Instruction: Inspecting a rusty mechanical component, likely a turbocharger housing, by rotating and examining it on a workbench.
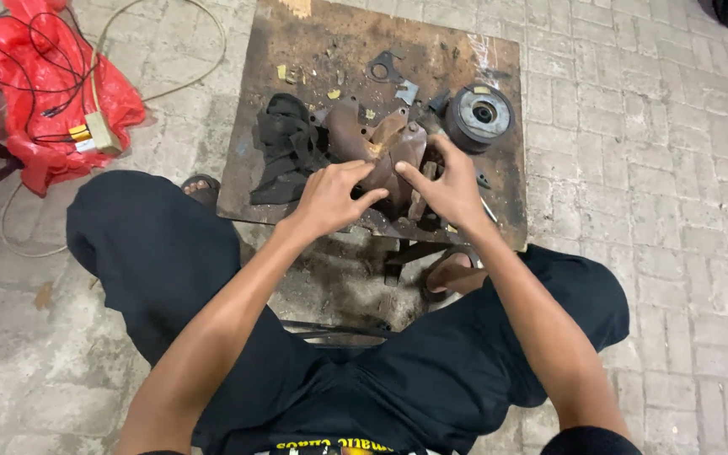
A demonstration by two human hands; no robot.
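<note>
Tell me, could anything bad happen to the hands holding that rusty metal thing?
Maybe. Both the left hand and right hand are bare on the rusty cast metal part, so rough edges could scratch them. The part lies near the front edge of the worn metal plate, above a sandalled foot; if it slips off, it might land there.
</note>
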